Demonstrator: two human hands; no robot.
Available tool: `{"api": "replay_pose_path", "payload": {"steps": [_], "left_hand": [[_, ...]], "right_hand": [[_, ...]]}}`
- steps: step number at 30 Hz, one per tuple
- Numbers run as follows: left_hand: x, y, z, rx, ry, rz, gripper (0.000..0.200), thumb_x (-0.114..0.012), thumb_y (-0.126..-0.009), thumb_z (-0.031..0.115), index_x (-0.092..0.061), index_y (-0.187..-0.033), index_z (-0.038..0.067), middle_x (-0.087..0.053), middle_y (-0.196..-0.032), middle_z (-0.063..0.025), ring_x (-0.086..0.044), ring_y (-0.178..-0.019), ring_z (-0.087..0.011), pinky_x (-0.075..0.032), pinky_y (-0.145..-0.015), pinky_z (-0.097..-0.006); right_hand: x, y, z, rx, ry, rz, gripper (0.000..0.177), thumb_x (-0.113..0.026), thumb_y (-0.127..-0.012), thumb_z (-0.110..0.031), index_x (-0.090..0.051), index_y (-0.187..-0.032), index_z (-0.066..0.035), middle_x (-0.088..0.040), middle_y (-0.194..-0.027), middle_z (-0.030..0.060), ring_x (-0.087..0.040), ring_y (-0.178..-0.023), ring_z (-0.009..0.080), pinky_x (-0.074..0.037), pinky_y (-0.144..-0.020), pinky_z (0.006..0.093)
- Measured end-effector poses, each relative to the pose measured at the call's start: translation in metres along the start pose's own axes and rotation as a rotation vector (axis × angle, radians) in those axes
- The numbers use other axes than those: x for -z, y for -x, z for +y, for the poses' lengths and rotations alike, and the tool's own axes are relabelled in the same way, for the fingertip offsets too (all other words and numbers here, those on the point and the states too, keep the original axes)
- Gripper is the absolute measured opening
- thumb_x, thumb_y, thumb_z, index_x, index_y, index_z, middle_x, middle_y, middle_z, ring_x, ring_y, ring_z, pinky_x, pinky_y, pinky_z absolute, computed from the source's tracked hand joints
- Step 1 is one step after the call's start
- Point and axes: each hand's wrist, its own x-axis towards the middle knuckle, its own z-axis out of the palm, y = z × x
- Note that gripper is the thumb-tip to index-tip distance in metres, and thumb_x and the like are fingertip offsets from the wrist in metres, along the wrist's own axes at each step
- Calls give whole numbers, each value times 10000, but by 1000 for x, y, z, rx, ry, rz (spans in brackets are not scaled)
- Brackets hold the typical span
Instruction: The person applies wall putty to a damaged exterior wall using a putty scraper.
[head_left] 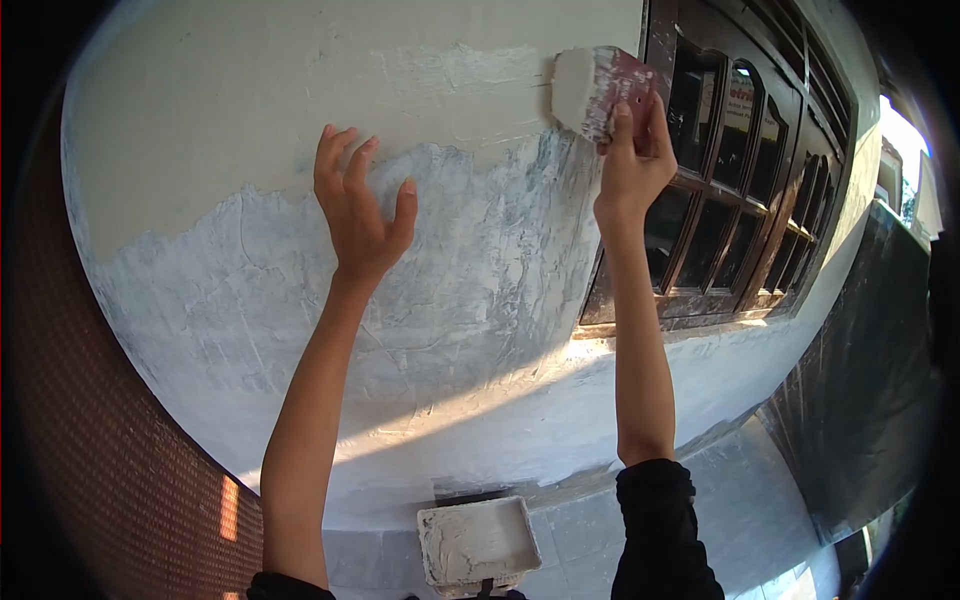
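Observation:
My right hand (637,165) grips a reddish putty scraper (630,82) by its edge, thumb on the near face. A thick load of cream-coloured putty (573,88) covers the scraper's left side, close to the wall beside the window frame. My left hand (362,205) is raised in front of the wall (420,300), its fingers spread and holding nothing. The upper wall carries a smooth cream coat with a ragged lower border; below it the surface is patchy white and grey-blue. Whether the scraper touches the wall is hard to tell.
A rectangular tub (480,540) holding putty stands on the grey tiled floor (720,530) below. To the right is a dark wooden window (740,170) with glass panes. A brown woven screen (120,470) borders the left, and a dark sheet (860,370) hangs at far right.

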Motion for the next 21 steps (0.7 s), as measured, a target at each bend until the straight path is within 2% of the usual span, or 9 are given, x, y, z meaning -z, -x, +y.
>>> {"api": "replay_pose_path", "payload": {"steps": [2,4,6,10,13,16,17,20,21], "left_hand": [[2,1,-2,-9,7,-14,529,-591,-892,265,-367,-1330,71,-341,-1388,-187,-262,-1376,-388,-255,-1078,-530],[1,1,-3,-28,3,-24,559,-588,-896,248,-325,-1351,57,-329,-1390,-193,-248,-1380,-390,-244,-1088,-530],[-2,2,-5,-12,43,38,500,-595,-889,300,-414,-1304,88,-374,-1372,-180,-285,-1368,-380,-267,-1066,-533],[0,0,0,-13,-12,-4,495,-587,-898,304,-409,-1308,91,-355,-1382,-177,-290,-1365,-377,-267,-1066,-534],[0,1,-2,-11,-5,-14,500,-591,-893,298,-408,-1311,94,-352,-1385,-174,-298,-1360,-378,-269,-1065,-535],[2,1,-2,-46,14,-24,550,-592,-893,250,-339,-1344,63,-335,-1388,-191,-261,-1368,-396,-249,-1087,-526],[2,1,-2,-43,15,-25,547,-593,-893,246,-342,-1341,57,-338,-1387,-192,-266,-1365,-396,-250,-1086,-524],[4,-1,2,-40,-17,-36,542,-593,-894,238,-346,-1338,50,-345,-1383,-194,-274,-1361,-397,-257,-1082,-520],[4,-1,3,-36,-40,-55,539,-594,-896,233,-347,-1338,48,-349,-1380,-195,-278,-1358,-397,-263,-1079,-519]], "right_hand": [[-23,36,-6,-24,11,-223,406,-652,-901,-61,-559,-1281,48,-687,-966,93,-605,-861,86,-487,-743,219],[-29,48,-2,27,94,-289,412,-678,-881,-69,-578,-1264,45,-689,-970,94,-599,-860,81,-484,-748,223],[-11,26,10,76,190,-112,388,-665,-886,-77,-594,-1251,35,-698,-964,88,-598,-822,67,-485,-726,214],[29,-21,0,45,89,67,403,-654,-898,-68,-569,-1275,44,-686,-974,61,-597,-801,73,-488,-715,210],[10,7,-8,-82,-45,-104,416,-652,-905,-65,-552,-1294,44,-682,-1017,73,-602,-829,79,-494,-728,213],[-7,37,1,27,124,-227,441,-673,-896,-83,-549,-1296,56,-668,-1113,127,-616,-953,109,-496,-809,236],[2,28,15,-31,157,-187,452,-678,-894,-99,-550,-1299,55,-663,-1132,135,-617,-985,120,-491,-852,248],[34,-6,9,-35,147,71,442,-634,-919,-73,-520,-1329,46,-672,-1099,114,-621,-939,108,-502,-805,238],[31,-8,0,-31,144,69,442,-634,-919,-73,-520,-1329,46,-672,-1099,114,-621,-939,108,-502,-805,238]]}}
